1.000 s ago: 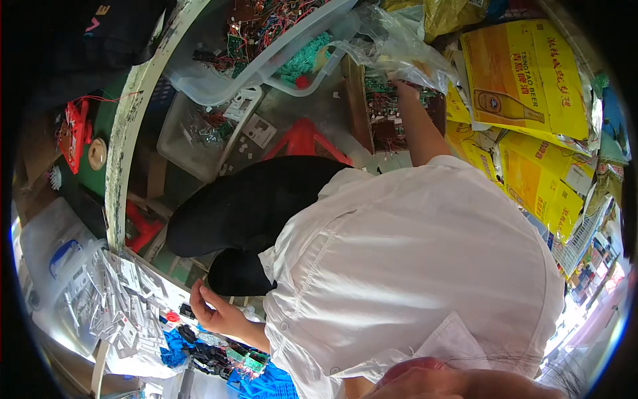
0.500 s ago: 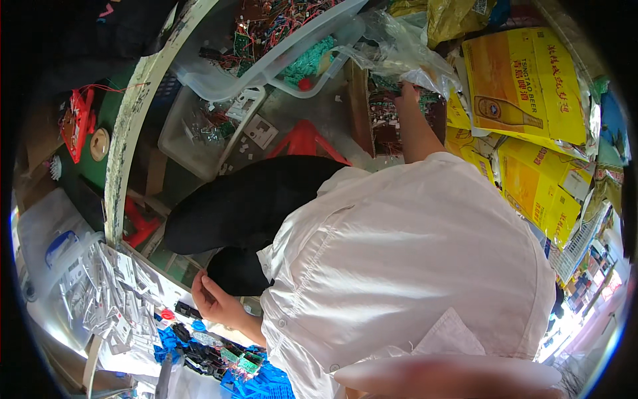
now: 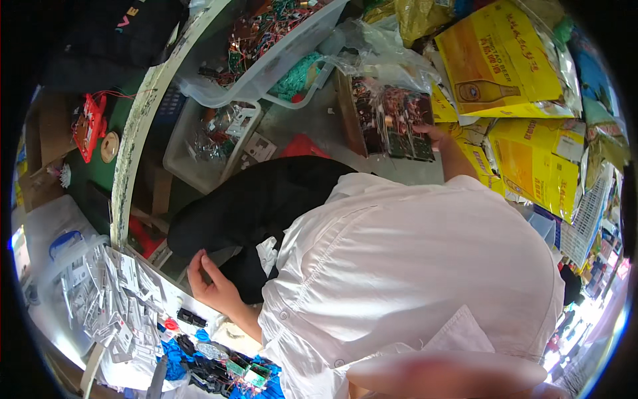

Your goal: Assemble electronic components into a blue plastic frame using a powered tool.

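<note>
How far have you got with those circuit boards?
Barely started, it seems: nothing looks lifted out yet. The right hand is on the circuit boards in the brown box; whether its fingers grip, I cannot tell. The left hand is empty beside the black trousers. Lifting is left.

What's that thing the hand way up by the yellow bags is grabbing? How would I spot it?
Find the stack of big yellow bags on the right. Just left of them the right hand touches a bundle of dark circuit boards standing under crinkly clear plastic. Unlike the white bins of loose wired parts nearby, its boards are flat and packed side by side.
</note>
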`<state>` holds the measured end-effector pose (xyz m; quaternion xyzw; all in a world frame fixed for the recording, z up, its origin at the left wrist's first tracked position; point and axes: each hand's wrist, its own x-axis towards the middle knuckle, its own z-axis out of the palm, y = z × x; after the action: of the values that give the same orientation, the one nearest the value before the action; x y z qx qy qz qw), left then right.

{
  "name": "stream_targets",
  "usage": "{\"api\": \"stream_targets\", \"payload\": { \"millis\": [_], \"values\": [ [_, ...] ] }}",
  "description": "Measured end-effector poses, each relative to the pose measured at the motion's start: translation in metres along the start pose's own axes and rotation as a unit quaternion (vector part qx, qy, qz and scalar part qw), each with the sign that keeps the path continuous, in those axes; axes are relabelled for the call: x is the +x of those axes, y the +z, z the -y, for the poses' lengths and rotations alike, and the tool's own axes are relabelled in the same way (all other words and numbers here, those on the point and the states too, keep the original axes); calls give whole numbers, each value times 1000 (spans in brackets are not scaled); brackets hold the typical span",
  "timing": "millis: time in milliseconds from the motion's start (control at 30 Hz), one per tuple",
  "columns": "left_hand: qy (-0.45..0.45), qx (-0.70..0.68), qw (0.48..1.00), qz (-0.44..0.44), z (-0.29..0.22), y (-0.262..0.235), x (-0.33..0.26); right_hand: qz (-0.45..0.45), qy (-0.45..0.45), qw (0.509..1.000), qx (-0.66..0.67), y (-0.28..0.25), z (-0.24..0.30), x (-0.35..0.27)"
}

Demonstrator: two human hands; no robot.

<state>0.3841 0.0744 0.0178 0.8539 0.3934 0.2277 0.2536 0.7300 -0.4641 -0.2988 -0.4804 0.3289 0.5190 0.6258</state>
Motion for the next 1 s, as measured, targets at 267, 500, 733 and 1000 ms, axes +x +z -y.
{"api": "stream_targets", "payload": {
  "millis": [267, 500, 733, 1000],
  "values": [
    [-64, -343, 914, 208, -45, 74, 11, 217, -55, 938, -266, 162, 98, -97],
    [-83, -563, 793, 219, -66, 67, 27, 384, -167, 786, -454, 435, 135, -123],
    [-133, -571, 772, -244, -27, -73, -26, 574, -49, 611, -543, 679, -55, -195],
    [-197, -415, 679, -572, -4, -182, -165, 688, 20, 442, -575, 738, -271, -295]
  ]
}}
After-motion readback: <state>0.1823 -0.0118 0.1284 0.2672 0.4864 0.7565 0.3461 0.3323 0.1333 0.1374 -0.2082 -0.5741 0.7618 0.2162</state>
